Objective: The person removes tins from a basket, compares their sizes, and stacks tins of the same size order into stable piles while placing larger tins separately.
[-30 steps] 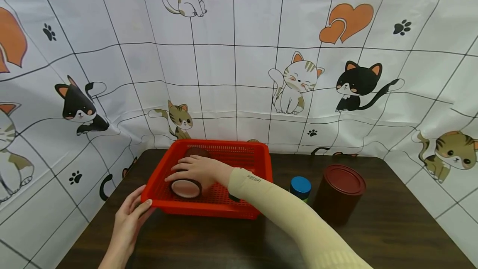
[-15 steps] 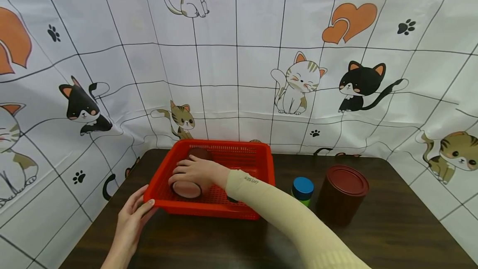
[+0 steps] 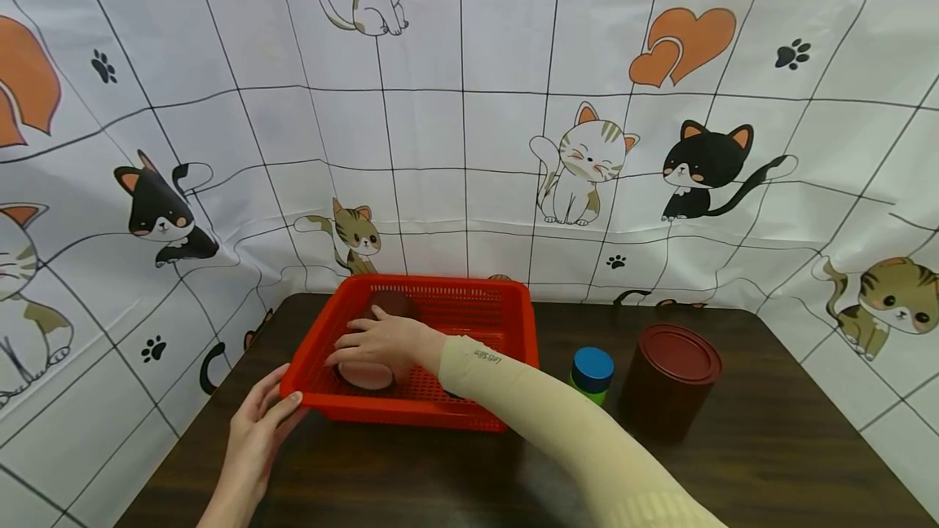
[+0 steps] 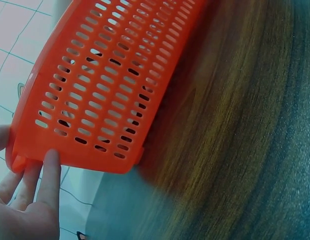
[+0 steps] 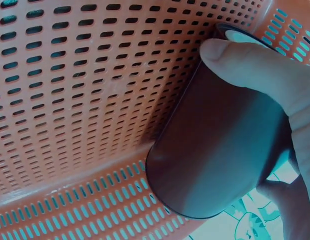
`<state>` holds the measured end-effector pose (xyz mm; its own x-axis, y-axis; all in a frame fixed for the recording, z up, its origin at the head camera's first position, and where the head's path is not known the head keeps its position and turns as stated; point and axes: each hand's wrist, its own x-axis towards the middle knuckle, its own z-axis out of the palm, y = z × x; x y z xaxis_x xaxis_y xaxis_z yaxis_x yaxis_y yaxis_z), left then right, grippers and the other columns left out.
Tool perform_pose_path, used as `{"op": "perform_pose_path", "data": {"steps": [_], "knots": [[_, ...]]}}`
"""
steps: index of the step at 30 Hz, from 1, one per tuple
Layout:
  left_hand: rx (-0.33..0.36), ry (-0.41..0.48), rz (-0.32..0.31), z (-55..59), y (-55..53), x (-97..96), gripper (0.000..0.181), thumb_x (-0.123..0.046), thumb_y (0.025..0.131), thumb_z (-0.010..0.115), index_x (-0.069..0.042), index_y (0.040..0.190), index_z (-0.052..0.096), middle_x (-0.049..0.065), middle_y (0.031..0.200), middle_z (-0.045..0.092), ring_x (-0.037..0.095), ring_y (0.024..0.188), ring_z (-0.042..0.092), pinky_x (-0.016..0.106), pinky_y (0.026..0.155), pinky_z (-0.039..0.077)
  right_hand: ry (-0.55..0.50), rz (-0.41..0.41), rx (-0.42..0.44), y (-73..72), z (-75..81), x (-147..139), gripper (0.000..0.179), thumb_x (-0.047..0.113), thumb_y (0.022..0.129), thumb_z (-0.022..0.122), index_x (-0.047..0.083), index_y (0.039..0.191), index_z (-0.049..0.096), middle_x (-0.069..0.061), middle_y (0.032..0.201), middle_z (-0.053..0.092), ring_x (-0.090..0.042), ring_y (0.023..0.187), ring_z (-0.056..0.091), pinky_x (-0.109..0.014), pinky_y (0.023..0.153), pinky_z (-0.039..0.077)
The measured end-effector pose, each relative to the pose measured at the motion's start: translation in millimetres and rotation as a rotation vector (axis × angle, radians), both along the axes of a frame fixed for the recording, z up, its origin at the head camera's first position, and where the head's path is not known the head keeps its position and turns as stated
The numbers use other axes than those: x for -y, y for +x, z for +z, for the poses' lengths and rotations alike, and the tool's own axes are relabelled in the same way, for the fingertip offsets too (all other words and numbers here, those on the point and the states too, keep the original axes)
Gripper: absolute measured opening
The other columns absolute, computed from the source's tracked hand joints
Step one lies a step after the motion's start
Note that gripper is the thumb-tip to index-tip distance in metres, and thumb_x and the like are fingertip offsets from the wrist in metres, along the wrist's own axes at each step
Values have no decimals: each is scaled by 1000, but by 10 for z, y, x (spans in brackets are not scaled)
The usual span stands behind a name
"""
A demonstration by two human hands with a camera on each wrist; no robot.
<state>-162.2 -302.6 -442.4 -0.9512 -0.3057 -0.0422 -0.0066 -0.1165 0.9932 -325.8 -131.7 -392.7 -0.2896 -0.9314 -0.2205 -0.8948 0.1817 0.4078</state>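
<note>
A red slotted plastic basket stands toward the back of the table. My left hand pinches its front left corner, thumb at the rim and fingers against the outer wall, as the left wrist view also shows. Inside the basket a dark brown cylindrical canister lies on its side, its pale round end toward me in the head view. My right hand reaches over the canister from the right and grips it, with the thumb near one end. The hand hides the canister's middle.
On the dark wood table, to the right of the basket, stand a small green jar with a blue lid and a tall brown canister with a red-brown lid. A white cat-printed curtain hangs behind and along the sides.
My right hand shifts slightly on the canister, its fingers a little lower over the pale end. The left hand stays at the basket's corner.
</note>
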Motion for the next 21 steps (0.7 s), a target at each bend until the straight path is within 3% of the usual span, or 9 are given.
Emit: {"op": "perform_pose_path", "data": {"steps": [10, 21], "knots": [[7, 4, 9, 6, 1, -10, 62, -17, 99, 62, -12, 152, 32, -16, 112, 58, -3, 101, 63, 18, 86, 58, 6, -33, -35, 15, 61, 39, 105, 43, 75, 83, 33, 154, 15, 13, 161, 23, -13, 152, 21, -49, 124, 29], [-6, 3, 12, 0, -2, -11, 61, -17, 99, 61, -12, 152, 33, -15, 112, 57, -3, 101, 63, 17, 85, 58, 31, -33, -79, 53, -11, 93, 101, 42, 79, 79, 33, 156, 13, 14, 163, 21, -13, 150, 23, -47, 125, 27]]}}
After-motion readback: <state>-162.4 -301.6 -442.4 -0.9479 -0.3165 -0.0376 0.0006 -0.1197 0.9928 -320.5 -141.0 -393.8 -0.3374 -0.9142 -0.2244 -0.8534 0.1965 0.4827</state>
